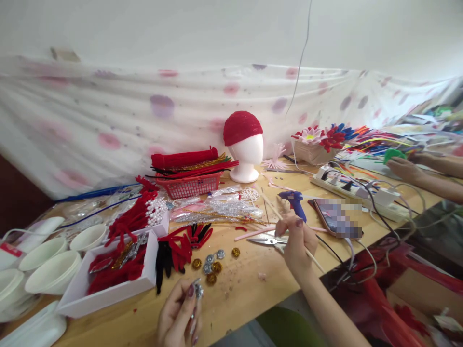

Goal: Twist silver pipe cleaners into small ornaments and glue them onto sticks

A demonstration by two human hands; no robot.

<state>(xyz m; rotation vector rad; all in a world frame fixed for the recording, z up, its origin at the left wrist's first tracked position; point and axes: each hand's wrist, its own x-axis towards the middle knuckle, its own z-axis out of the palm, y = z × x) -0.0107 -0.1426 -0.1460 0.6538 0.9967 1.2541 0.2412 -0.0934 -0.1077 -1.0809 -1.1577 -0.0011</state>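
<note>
My left hand (181, 313), low at the table's front edge, pinches a small silver tinsel piece (198, 289) between thumb and fingers. In my right hand (299, 241) is a thin wooden stick (269, 205), slanting through the closed fingers. Under that hand lie scissors (262, 240), partly covered by it. Just behind is a blue glue gun (294, 202). Between my hands, several silver and gold tinsel coils (211, 267) are scattered on the wooden table (249, 289). Red and black fuzzy pieces (181, 250) lie left of the coils.
A white box (108, 299) of red pieces and white bowls (54, 274) stand left. Behind are a red basket (191, 185) and a foam head (249, 154) with a red cap. Right are a phone (336, 217), power strips (361, 193) and a co-worker's hands (407, 171) with something green.
</note>
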